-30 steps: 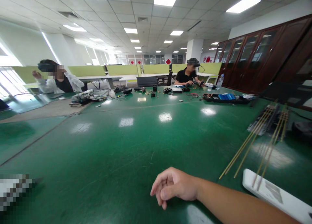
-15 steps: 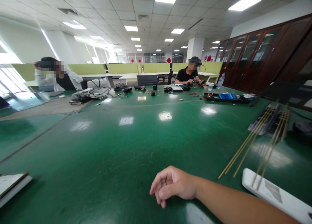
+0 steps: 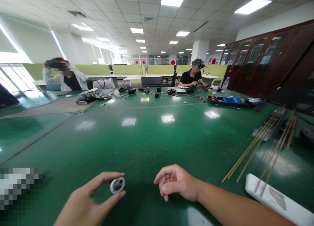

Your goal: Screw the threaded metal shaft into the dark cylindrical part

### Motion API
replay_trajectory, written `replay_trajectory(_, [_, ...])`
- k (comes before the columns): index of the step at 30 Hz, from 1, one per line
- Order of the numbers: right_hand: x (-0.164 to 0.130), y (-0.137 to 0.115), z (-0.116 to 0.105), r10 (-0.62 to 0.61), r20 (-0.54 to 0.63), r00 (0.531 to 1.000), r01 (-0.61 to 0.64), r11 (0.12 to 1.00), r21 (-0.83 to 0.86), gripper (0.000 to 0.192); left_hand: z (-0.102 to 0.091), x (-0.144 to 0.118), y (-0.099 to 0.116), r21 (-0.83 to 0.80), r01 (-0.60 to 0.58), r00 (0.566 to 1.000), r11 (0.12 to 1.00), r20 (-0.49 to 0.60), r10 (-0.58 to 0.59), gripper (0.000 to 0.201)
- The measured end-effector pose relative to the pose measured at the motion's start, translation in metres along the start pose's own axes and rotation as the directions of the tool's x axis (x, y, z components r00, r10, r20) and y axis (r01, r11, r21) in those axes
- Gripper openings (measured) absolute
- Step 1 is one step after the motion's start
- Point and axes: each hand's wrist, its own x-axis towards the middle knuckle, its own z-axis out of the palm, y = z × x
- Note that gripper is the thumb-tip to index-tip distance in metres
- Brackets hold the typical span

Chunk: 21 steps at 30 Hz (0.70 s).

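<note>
At the bottom of the frame, left of centre, the left hand is pinching a small round part between thumb and forefinger, holding it just above the green surface. The part looks light, rigid and smooth-rimmed with a dark centre, so gripping across its rim seems the surest hold; it could slip or roll if released. Just right of it, the right hand is resting with fingers loosely curled, holding nothing. Toward the lower right, thin brass rods are lying across a white flat device. Two people are sitting at the far edge.
</note>
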Motion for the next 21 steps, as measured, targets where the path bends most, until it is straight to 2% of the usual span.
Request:
replay_trajectory(1, [0.0, -0.002, 0.0, -0.072, -0.077, 0.994, 0.067, 0.995, -0.072, 0.036, 0.012, 0.012, 0.011, -0.015, -0.009, 0.996, 1.0, 0.086, 0.011, 0.037])
replay_trajectory(3, [-0.001, -0.005, 0.0, -0.239, -0.242, 0.94, 0.156, 0.936, -0.316, 0.033, 0.038, 0.034, 0.032, -0.086, -0.067, 0.979, 0.994, 0.185, 0.082, 0.032])
replay_trajectory(5, [-0.001, -0.006, 0.0, -0.359, -0.343, 0.868, 0.123, 0.825, -0.552, 0.041, 0.063, 0.05, 0.045, -0.154, -0.151, 0.959, 0.976, 0.217, 0.182, 0.031])
replay_trajectory(7, [-0.001, -0.005, -0.001, -0.391, -0.386, 0.835, 0.048, 0.752, -0.658, 0.053, 0.083, 0.057, 0.043, -0.199, -0.214, 0.941, 0.956, 0.221, 0.256, 0.031])
replay_trajectory(10, [0.0, -0.003, -0.001, -0.383, -0.399, 0.833, 0.01, 0.732, -0.682, 0.061, 0.101, 0.056, 0.021, -0.226, -0.25, 0.929, 0.942, 0.217, 0.298, 0.033])
replay_trajectory(14, [0.002, -0.003, -0.002, -0.368, -0.39, 0.844, -0.008, 0.718, -0.696, 0.056, 0.107, 0.053, -0.005, -0.197, -0.214, 0.946, 0.957, 0.202, 0.253, 0.047])
replay_trajectory(18, [0.004, -0.006, -0.002, -0.343, -0.356, 0.869, -0.026, 0.687, -0.726, 0.052, 0.109, 0.055, -0.005, -0.214, -0.224, 0.951, 0.951, 0.164, 0.261, 0.031])
replay_trajectory(21, [0.005, -0.008, -0.001, -0.326, -0.35, 0.878, -0.054, 0.66, -0.749, 0.041, 0.111, 0.054, 0.0, -0.247, -0.265, 0.939, 0.932, 0.151, 0.308, 0.029])
